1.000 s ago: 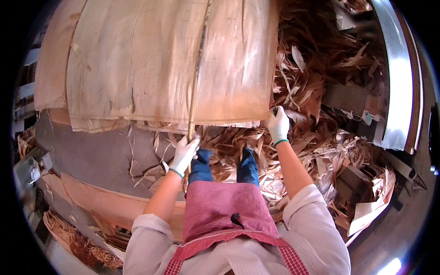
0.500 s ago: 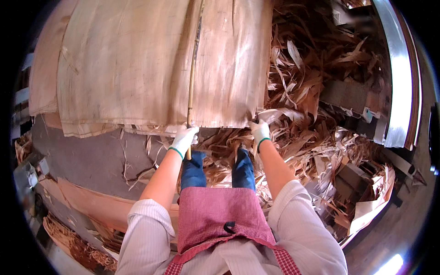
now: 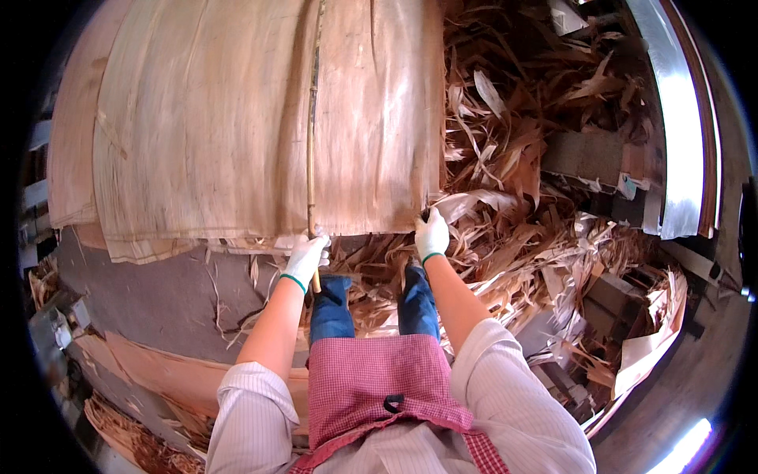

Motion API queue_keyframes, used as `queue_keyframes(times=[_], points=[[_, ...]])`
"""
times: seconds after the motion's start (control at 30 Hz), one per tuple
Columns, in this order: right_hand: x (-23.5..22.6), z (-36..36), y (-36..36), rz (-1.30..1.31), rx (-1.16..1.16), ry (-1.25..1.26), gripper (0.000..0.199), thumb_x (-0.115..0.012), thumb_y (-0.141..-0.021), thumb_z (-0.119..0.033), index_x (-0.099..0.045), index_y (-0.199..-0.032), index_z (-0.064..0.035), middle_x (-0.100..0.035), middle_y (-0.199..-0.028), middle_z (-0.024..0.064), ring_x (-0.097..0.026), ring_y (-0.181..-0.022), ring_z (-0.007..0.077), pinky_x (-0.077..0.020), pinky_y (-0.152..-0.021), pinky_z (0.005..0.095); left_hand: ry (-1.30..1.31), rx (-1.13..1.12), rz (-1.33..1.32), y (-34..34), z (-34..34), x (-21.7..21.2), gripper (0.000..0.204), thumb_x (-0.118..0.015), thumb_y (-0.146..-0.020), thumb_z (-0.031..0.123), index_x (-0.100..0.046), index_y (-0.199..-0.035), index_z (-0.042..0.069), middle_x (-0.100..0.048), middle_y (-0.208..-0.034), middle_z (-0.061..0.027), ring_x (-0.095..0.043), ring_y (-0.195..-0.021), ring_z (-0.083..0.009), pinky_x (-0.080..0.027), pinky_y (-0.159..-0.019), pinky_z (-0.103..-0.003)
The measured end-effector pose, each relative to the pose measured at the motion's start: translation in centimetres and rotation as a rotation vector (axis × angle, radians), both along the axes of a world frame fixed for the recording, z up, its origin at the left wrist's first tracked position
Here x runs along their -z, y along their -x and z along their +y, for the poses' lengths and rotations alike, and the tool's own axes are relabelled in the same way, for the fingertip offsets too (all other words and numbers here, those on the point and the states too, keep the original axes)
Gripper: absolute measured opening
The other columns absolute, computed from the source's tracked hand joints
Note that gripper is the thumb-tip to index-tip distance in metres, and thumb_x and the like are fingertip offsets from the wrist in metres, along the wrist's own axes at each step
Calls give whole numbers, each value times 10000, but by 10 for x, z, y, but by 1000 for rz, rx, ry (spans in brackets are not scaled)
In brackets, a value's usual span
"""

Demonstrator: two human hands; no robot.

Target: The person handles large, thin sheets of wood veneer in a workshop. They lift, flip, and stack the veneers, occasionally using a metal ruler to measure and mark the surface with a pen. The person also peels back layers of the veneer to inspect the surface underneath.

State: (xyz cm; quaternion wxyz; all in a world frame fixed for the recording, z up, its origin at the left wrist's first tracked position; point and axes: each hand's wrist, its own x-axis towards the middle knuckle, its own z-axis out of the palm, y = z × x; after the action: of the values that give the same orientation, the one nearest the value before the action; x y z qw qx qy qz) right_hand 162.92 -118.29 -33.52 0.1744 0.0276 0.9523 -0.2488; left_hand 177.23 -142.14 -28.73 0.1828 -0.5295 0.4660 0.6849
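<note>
A broad sheet of thin wood veneer (image 3: 197, 126) lies before me, its near edge ragged. Along its right part runs a long thin pole (image 3: 311, 150), bamboo-like, pointing toward me. My left hand (image 3: 306, 259), in a white glove with a green cuff, is closed round the pole's near end at the sheet's edge; whether it also pinches the veneer cannot be told. At the sheet's near right corner, my right hand (image 3: 432, 235), gloved the same way, is closed on the veneer, its fingertips partly hidden.
Torn veneer scraps (image 3: 505, 150) heap up right of the sheet and round my legs. A shiny metal rail (image 3: 683, 126) borders the far right. Wooden blocks (image 3: 612, 296) sit among the scraps at right. More veneer (image 3: 174, 367) lies at the lower left.
Both hands, with the pole and the veneer's near edge, appear a little further left and lower. The whole view has shifted slightly too. Both grips stay the same.
</note>
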Motion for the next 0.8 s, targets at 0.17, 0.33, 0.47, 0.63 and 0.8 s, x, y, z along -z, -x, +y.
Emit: queue_keyframes(times=[0.17,0.33,0.47,0.63,0.8], points=[[-34,-2,-5,-42,99,72,297,-640,-836,-232,-553,-1043,-37,-640,-845,225,-612,-819,406,-474,-721,440,3,1,25,-6,3,-3,261,-619,-882,223,-547,-1058,44,-643,-920,-66,-536,-626,-87,-487,-537,-235],[-78,-11,20,3,31,183,235,-598,-875,-223,-547,-1021,-47,-642,-882,228,-611,-821,419,-475,-727,451,-44,43,47,-3,2,-30,286,-645,-873,256,-617,-1019,12,-673,-910,-73,-545,-630,-80,-477,-554,-230],[-102,-29,46,-12,5,231,217,-597,-874,-217,-527,-949,-26,-622,-795,188,-596,-740,359,-462,-677,401,-94,-3,48,-1,2,-34,220,-627,-892,213,-622,-1013,29,-665,-862,-52,-532,-594,-74,-468,-523,-234],[-156,-55,49,-279,183,639,141,-601,-856,-56,-570,-981,1,-626,-815,110,-548,-682,175,-471,-608,346,583,10,228,-36,1,-31,249,-574,-931,278,-546,-860,41,-532,-754,-34,-437,-476,-95,-385,-413,-243],[-220,-138,-6,-142,-457,279,191,-596,-849,-69,-566,-1036,-48,-671,-933,166,-669,-818,278,-530,-722,388,519,5,178,-98,-5,-15,163,-588,-920,197,-577,-864,44,-479,-573,16,-459,-451,-84,-371,-410,-276]])
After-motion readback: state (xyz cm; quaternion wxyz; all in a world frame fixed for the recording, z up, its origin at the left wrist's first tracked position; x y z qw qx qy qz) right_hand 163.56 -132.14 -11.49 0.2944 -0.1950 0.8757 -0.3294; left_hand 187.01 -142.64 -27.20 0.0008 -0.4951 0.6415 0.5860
